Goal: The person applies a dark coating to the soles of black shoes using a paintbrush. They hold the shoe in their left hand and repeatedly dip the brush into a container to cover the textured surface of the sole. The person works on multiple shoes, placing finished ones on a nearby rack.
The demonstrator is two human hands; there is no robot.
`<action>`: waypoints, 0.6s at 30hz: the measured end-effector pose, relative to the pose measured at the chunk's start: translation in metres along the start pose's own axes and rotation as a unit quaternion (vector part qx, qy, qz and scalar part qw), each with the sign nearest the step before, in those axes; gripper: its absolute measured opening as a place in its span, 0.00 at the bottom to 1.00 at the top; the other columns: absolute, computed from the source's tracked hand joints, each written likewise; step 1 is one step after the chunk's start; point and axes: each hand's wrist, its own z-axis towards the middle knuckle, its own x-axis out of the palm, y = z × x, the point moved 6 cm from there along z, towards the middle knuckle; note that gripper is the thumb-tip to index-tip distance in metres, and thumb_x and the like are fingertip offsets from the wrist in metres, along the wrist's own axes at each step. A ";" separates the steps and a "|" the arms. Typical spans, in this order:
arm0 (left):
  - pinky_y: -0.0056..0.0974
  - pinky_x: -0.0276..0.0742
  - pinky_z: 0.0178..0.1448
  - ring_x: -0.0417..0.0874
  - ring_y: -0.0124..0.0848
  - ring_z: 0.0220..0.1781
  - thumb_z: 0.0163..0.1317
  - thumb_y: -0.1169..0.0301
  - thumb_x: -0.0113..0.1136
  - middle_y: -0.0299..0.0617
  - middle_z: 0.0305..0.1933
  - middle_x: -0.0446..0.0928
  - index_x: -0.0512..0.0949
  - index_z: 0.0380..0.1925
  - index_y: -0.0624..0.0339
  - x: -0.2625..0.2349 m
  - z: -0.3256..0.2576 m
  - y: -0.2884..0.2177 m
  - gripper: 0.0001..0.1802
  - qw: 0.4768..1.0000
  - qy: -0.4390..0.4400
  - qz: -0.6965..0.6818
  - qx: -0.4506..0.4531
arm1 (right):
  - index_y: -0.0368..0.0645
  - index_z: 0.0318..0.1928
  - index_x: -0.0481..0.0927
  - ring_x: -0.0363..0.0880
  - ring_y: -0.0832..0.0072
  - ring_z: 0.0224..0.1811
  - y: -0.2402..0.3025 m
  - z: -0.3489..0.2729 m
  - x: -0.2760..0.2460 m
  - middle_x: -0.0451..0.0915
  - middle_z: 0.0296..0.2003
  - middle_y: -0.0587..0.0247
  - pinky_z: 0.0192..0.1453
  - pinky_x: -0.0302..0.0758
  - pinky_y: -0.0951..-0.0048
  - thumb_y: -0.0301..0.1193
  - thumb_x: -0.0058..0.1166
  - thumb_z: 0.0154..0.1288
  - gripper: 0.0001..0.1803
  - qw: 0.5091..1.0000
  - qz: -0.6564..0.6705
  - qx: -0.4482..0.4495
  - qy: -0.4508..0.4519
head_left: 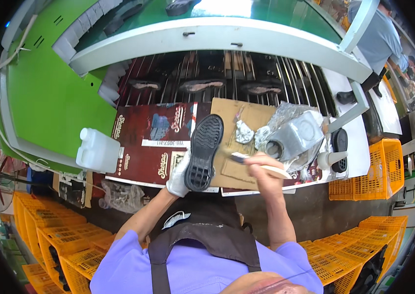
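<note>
The black shoe sole (203, 153) is up off the bench, tread facing the head camera, gripped from below by the gloved left hand (178, 175). The right hand (261, 169) is clenched around a brush (259, 165), its bristles just beside the sole's edge: a coating step, by the look of it. The grey tin (293, 139) sits near on the cardboard (246, 122); next comes a steady stroke along the sole.
</note>
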 end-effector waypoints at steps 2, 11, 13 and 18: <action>0.41 0.72 0.49 0.77 0.38 0.43 0.68 0.47 0.26 0.50 0.44 0.75 0.64 0.57 0.59 0.017 0.001 0.004 0.32 0.999 0.009 0.029 0.008 | 0.37 0.39 0.78 0.69 0.80 0.26 0.003 -0.011 -0.036 0.75 0.27 0.64 0.30 0.66 0.78 0.23 0.52 0.60 0.07 0.983 0.095 -0.019 -0.157; 0.40 0.72 0.52 0.75 0.34 0.45 0.66 0.48 0.39 0.44 0.49 0.70 0.62 0.56 0.61 0.241 0.139 -0.133 0.29 0.941 0.268 0.043 0.202 | 0.39 0.42 0.75 0.66 0.82 0.23 0.005 -0.064 -0.098 0.73 0.23 0.67 0.27 0.64 0.80 0.29 0.53 0.62 0.10 0.947 0.134 0.000 -0.293; 0.43 0.72 0.54 0.76 0.38 0.44 0.64 0.47 0.40 0.50 0.51 0.69 0.62 0.56 0.62 0.268 0.211 -0.194 0.32 0.954 0.251 -0.044 0.159 | 0.38 0.42 0.76 0.66 0.82 0.23 0.009 -0.053 -0.081 0.73 0.23 0.67 0.28 0.64 0.81 0.29 0.53 0.62 0.10 0.956 0.127 0.004 -0.266; 0.43 0.73 0.51 0.77 0.38 0.41 0.64 0.49 0.42 0.50 0.50 0.69 0.61 0.57 0.62 0.239 0.223 -0.162 0.31 0.898 0.032 0.344 0.273 | 0.36 0.42 0.75 0.67 0.82 0.23 -0.001 -0.062 -0.084 0.71 0.22 0.68 0.27 0.64 0.82 0.30 0.52 0.63 0.11 0.957 0.066 0.022 -0.280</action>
